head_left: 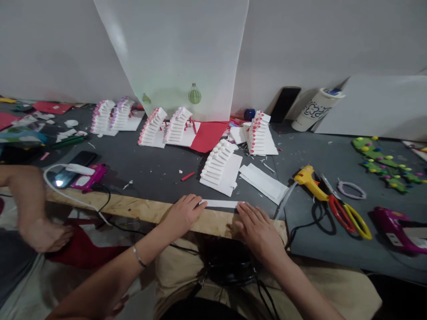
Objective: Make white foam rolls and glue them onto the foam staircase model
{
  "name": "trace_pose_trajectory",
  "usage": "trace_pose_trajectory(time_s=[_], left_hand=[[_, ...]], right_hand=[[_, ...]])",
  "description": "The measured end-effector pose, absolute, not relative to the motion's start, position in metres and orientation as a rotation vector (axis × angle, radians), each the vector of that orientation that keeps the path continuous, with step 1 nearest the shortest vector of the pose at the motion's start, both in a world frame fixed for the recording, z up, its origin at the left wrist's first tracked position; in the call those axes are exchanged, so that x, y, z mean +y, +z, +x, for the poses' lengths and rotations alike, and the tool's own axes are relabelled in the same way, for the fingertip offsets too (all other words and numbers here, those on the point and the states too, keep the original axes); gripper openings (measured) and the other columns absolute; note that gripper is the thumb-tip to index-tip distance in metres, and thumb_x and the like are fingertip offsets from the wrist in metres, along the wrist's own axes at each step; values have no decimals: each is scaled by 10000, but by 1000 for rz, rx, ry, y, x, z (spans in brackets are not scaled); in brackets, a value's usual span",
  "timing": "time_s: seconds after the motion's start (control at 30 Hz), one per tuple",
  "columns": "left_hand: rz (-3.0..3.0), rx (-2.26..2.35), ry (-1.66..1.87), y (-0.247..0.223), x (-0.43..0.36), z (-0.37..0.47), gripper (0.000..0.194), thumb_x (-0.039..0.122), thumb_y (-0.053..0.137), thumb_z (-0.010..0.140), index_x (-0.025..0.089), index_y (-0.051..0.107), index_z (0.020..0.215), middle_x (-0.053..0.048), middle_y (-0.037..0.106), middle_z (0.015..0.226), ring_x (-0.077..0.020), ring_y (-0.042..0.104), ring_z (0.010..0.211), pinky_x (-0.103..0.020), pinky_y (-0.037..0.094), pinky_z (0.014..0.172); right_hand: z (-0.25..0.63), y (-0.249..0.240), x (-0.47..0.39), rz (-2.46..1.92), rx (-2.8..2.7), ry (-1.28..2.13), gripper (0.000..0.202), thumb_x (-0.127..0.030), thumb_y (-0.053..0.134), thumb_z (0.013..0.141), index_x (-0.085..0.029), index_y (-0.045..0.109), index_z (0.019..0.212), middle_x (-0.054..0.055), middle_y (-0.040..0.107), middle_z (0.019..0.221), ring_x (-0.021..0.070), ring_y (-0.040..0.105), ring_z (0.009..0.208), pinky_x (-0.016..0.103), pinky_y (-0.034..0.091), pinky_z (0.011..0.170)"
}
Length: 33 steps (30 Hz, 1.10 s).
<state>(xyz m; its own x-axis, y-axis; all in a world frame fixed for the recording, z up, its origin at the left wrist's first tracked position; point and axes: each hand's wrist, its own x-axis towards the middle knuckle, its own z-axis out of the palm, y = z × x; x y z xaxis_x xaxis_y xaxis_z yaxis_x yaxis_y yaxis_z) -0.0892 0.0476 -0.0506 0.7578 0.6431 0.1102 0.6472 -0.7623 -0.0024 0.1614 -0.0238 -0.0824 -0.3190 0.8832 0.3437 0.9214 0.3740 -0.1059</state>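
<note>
A narrow white paper strip (222,204) lies flat along the table's front edge. The fingers of my left hand (185,214) rest together at the strip's left end, and something small and dark shows by the fingertips. On the strip's right end lie the stretched fingers of my right hand (258,226). Just behind the strip stands a small white staircase-like model (218,164) on a white base. White paper pieces (263,182) lie to its right. A red stick (187,176) is on the table behind my left hand.
More small stair models (151,129) stand near the wall. A yellow glue gun (310,181), scissors (345,213) and a purple power strip (398,229) are at the right. Another person's hand (45,233) is at the left, near a phone (75,166). A cup (315,109) stands behind.
</note>
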Motion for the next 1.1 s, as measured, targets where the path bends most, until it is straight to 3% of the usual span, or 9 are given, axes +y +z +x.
trace_pose_trajectory(time_s=[0.2,0.37,0.57,0.83,1.03,1.1], left_hand=[[-2889,-1103,-152,-51,53,-76,96,198,513,922,148,585,883,-62,588,861,-205,506,812,-337,373,695],[-2900,-960,-188,-55,59,-84,86,187,527,918,168,597,965,-48,598,872,-189,504,805,-322,337,674],[-2869,-981,-177,-47,55,-80,73,172,541,903,177,614,912,-63,609,934,-194,501,845,-333,333,691],[-2836,-1155,-193,-44,46,-43,173,336,555,905,169,600,896,-66,583,855,-218,505,836,-347,311,677],[-2818,-1053,-218,-50,51,-41,111,188,500,921,172,586,853,-55,571,798,-211,488,792,-352,299,651],[-2807,-1027,-221,-51,51,-42,117,179,490,922,172,581,849,-56,570,801,-216,484,792,-354,297,644]], right_hand=[[179,-74,5,-1467,-2378,-90,215,-114,489,912,-189,682,971,79,702,970,212,594,862,371,408,855],[187,-69,18,-1322,-2502,-176,174,-104,531,889,-179,687,870,55,668,820,197,541,771,340,376,790],[183,-65,21,-1274,-2568,-293,208,-58,509,870,-173,661,785,58,643,784,197,511,749,343,347,757],[179,-70,20,-1366,-2464,-316,230,-135,457,924,-167,645,796,65,638,762,197,525,766,345,339,747],[180,-67,19,-1403,-2414,-288,199,-139,492,895,-172,635,761,51,634,726,192,528,735,338,334,739],[176,-64,17,-1418,-2394,-259,131,-176,529,878,-173,657,854,65,665,816,205,541,785,347,340,765]])
